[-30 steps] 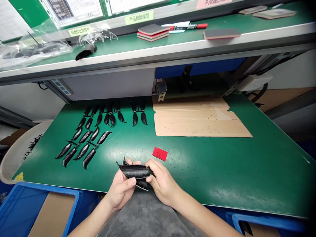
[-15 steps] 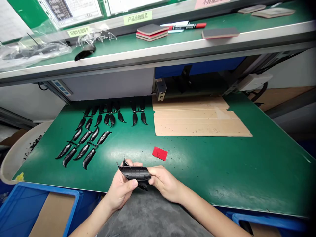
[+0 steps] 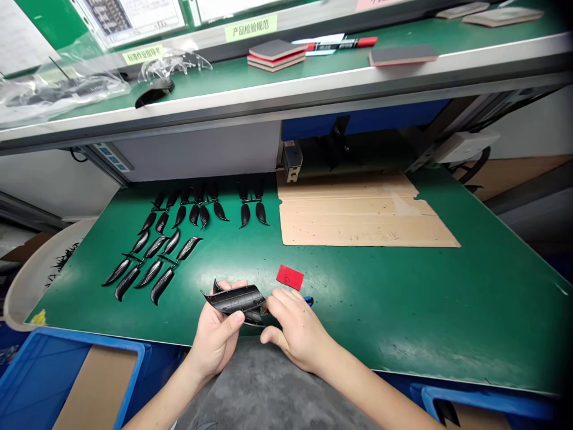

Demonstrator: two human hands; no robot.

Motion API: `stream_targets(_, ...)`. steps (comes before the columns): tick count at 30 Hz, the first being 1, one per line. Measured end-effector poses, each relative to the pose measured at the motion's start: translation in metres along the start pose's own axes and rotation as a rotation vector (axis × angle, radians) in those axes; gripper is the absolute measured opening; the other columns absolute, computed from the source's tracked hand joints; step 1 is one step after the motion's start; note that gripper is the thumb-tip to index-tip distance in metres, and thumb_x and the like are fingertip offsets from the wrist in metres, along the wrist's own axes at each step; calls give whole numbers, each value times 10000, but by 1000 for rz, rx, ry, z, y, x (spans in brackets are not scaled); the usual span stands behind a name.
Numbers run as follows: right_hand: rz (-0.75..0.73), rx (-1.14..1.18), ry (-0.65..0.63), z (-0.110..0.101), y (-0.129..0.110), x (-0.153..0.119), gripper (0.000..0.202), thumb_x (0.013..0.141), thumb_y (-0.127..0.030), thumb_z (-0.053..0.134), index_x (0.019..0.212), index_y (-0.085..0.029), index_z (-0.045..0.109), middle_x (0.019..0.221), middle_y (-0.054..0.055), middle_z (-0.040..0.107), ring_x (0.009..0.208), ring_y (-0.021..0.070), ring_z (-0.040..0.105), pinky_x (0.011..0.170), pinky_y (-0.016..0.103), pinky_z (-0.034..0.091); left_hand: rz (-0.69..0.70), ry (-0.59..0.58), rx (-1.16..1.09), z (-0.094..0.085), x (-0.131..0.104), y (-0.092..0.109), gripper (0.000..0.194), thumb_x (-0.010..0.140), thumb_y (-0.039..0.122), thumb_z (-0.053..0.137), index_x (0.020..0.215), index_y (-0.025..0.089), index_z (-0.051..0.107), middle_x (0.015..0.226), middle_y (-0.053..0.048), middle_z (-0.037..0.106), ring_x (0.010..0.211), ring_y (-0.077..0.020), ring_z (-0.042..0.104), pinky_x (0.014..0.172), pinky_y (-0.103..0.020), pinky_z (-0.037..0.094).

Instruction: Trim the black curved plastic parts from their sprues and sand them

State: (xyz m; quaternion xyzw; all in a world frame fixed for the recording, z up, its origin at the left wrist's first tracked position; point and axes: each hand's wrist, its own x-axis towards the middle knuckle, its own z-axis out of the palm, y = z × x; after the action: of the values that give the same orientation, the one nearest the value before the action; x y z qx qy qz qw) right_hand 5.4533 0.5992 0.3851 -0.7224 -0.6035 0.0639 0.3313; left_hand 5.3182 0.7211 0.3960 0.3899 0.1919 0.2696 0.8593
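At the near edge of a glossy green worktop (image 3: 380,310), a left hand (image 3: 218,334) clasps curved black shell-shaped parts (image 3: 236,298); a right hand (image 3: 295,331) curls beside them, its grip unclear. Beyond lie a red rectangular card (image 3: 290,278), flat brown cardboard (image 3: 358,224) and black leaf-shaped pieces (image 3: 162,288), below a metal-edged green shelf (image 3: 219,79).

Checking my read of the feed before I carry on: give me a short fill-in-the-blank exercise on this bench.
1. The ____ of the left hand rests on the curved black plastic piece.
2. The small rectangular card on the smooth green tabletop is ____.
3. In view, the flat tan cardboard sheet lies to the ____ of the leaf-shaped black pieces.
Missing words: thumb; red; right.
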Motion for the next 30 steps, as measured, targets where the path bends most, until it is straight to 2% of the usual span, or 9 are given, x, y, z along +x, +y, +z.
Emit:
stream_targets(7,9,-223,49,3,-2,2,630,847,-708,167,788,-183,512,800,44,521,736,194,435,665,331,292,0,3,6,2,0,1,443,718,151,743,1097,247,536,1232,-32,565,1163,-180,530,1031,-334,387)
stream_targets(12,-1,-254,15,3,-3,3,594,888,-659,182,744,-192,518,735,27,545,700,188,460,654,328,278,-22,2,-10,1,0,0,488,707,150,753,1117,252,508,1234,-45,562,1175,-182,522,1035,-341,383)
stream_targets(16,-3,-218,-15,3,-2,3,579,906,-639,199,704,-194,509,694,22,562,667,182,484,640,325,278,11,-73,35,0,0,0,424,732,132,726,1060,259,490,1159,-24,579,1128,-175,550,997,-336,411)
stream_targets(20,6,-72,-95,2,2,4,552,908,-636,247,687,-193,490,662,9,563,614,156,469,610,305,277,41,-138,79,0,0,2,388,750,138,708,1028,259,466,1124,-20,579,1093,-172,566,967,-330,430)
stream_targets(24,-22,264,-238,1,8,6,544,900,-650,258,663,-191,429,625,-26,484,552,109,397,532,259,263,43,-118,69,1,1,2,435,726,136,728,1035,256,447,1120,-29,569,1077,-173,566,956,-328,437)
stream_targets(27,23,430,-139,4,7,6,570,840,-726,254,708,-197,422,672,-24,452,602,119,415,542,248,311,20,-105,24,4,0,4,425,719,151,735,1015,258,450,1108,-25,557,1069,-186,564,982,-364,428)
stream_targets(30,74,486,-3,6,1,5,581,795,-765,289,794,-202,432,765,0,477,684,144,445,597,266,371,-6,-103,-37,8,-1,7,399,717,140,732,982,271,464,1080,-3,553,1041,-165,562,1017,-377,406)
